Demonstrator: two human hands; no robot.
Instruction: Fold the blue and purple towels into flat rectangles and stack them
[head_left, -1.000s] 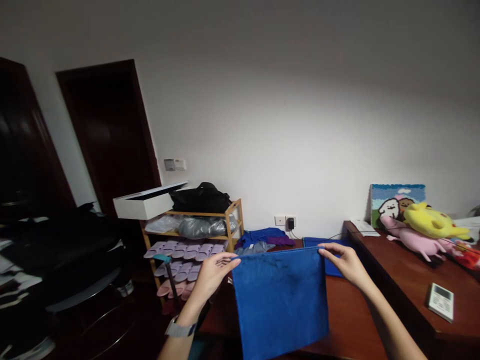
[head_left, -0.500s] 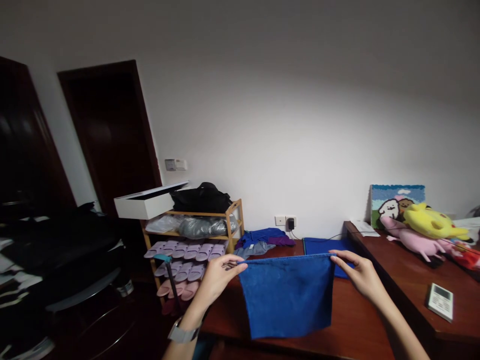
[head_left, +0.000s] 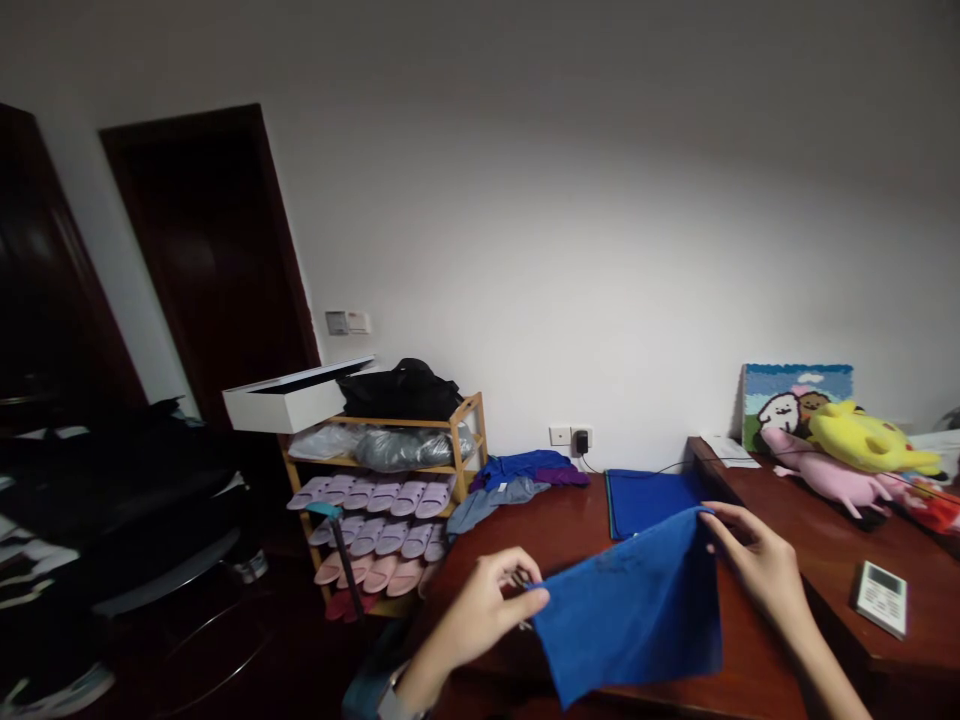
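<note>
The left hand [head_left: 487, 608], low centre of the frame, pinches one corner of a blue cloth [head_left: 637, 610] between thumb and fingers; the right hand [head_left: 754, 555], lower right, pinches the corner opposite. The cloth hangs between them at the bottom of the frame, in front of the desk [head_left: 517, 535]. It looks light, limp and hard to harm, probably not slippery, though the dim light makes its texture hard to judge. The upper corners seem the best hold, since a single-corner grip would let it fold.
</note>
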